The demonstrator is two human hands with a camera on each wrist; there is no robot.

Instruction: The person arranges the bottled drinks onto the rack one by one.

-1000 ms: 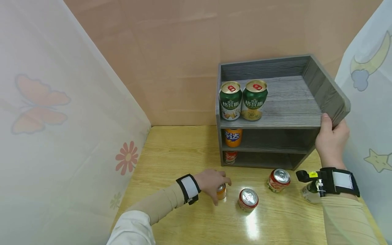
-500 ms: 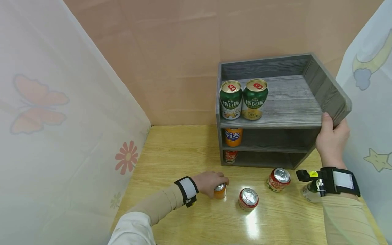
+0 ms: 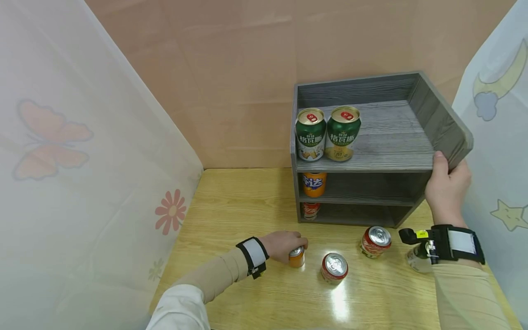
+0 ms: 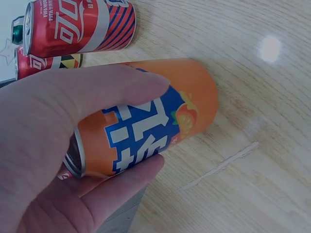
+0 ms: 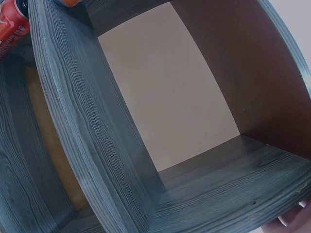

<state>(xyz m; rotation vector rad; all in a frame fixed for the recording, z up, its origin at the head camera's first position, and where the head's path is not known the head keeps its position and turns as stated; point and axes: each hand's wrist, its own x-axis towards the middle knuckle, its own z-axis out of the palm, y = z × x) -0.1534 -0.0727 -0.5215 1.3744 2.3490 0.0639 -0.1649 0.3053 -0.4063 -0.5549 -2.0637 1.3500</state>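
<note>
My left hand (image 3: pixel 282 246) grips an orange soda can (image 4: pixel 197 90) near its top. In the left wrist view the thumb lies along one side of the blue label and the fingers along the other. This can (image 3: pixel 296 261) stands on the wooden table, its far side hidden by the hand. On the right, my right hand (image 3: pixel 447 190) holds the side edge of a grey three-level shelf (image 3: pixel 392 142), thumb at the front. Only its fingertips (image 5: pixel 291 221) show at the corner of the right wrist view.
Two green cans (image 3: pixel 311 137) stand on the top level. Below them are an orange can (image 3: pixel 314 185) and a red can (image 3: pixel 310 211). On the table stand two red cola cans (image 3: pixel 335 268), and a green-and-white can (image 3: pixel 418 261) partly behind my right wrist. Cloth walls enclose the table.
My left hand's spread fingers have closed round the orange can on the table. The right hand stays on the shelf's side.
</note>
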